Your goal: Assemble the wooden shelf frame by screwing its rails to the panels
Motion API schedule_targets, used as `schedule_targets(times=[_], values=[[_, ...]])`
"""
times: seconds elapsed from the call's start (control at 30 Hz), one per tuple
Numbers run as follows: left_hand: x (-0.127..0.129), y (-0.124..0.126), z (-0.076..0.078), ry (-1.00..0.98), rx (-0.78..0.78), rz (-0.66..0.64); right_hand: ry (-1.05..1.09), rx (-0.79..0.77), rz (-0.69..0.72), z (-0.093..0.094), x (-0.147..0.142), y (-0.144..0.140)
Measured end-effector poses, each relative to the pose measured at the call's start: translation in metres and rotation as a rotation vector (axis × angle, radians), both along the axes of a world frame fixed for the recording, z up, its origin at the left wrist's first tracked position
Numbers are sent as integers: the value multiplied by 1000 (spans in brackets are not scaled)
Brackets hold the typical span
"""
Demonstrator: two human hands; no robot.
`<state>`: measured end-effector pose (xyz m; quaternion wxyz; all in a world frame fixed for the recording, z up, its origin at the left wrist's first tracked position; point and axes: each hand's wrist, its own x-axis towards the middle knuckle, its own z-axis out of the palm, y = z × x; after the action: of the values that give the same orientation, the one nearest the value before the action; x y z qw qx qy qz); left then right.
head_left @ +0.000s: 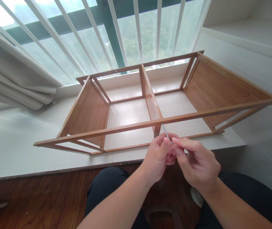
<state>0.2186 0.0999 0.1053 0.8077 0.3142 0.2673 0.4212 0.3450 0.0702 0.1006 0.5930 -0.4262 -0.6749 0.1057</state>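
Note:
A wooden shelf frame (117,128) lies on its side on a white window ledge, with solid end panels and a middle divider (150,97). A thin metal hex key (165,131) runs from my fingers up to the front rail, its tip at the joint where the divider meets the rail. My left hand (158,156) and my right hand (196,162) meet just below that joint, both pinching the lower end of the key between thumb and fingers.
The white ledge (14,140) carries the frame, with a barred window (117,38) behind it and a bunched curtain (14,79) at the left. Dark wood floor (38,197) lies below; my knees in dark trousers are at the bottom.

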Motion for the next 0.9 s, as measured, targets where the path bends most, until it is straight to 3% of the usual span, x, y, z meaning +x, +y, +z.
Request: schedule_targets(times=[0.7,0.9], values=[[-2,-1,6,-30,-25,7,-6,-4,-31,9,-3,0],[-2,1,2,-25,-8,6,17,-16,-10,-1,-2,-1]])
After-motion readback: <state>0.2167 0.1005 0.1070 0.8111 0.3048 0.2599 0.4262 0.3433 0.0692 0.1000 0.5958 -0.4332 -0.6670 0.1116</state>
